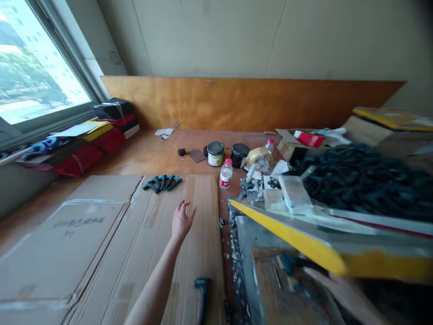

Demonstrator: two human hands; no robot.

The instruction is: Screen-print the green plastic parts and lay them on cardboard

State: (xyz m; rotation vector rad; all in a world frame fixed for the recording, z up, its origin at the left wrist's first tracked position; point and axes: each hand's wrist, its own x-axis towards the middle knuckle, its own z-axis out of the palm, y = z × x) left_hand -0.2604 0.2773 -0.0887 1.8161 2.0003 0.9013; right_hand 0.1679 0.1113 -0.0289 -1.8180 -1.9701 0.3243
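Note:
Above the flattened cardboard (115,253), my left hand (182,221) is raised with its fingers apart and holds nothing. Several dark green-black handle-like pieces (163,183) lie fanned together beyond it. One more such piece, a single L-headed handle (203,291), rests on the cardboard near its right edge. Low on the right, partly under a yellow-edged shelf (291,230), is my right hand (321,277), smeared by motion. It grips a dark handle piece with a teal head (288,262), over a brown board (267,289) with small debris.
A large heap of dark pieces (365,180) fills the right side. A plastic bottle (225,175), a white-labelled tub (215,154) and a black tub (239,155) stand behind. Red bundles (81,158) lie by the window. A tape roll (259,155) sits near the shelf's clutter.

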